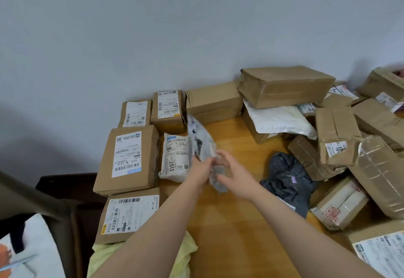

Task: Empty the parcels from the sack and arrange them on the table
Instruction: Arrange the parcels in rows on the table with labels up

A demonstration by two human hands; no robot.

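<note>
Nearest the person, a yellow bag [190,249] lies crumpled at the edge of the counter [229,223], partly under the left forearm. Just left of it sits a labelled box [129,216].

Above mid-counter, the left grip [201,168] is clamped on a grey packet [202,144], with fingers curled round its lower part. The packet is held up and tilted, its upper end toward the wall. The right grip [235,175] is apart, fingers straight and spread, at the packet's lower edge. Blur prevents confirming contact.

Right of the grips lies a black bag [286,179]. Left of them, a white parcel [175,157] lies just beside a flat box [129,157].

Farther back, three boxes [168,109] line the wall. At far right stands a heap of boxes [284,85] with a white bag [277,118] wedged in it.
</note>
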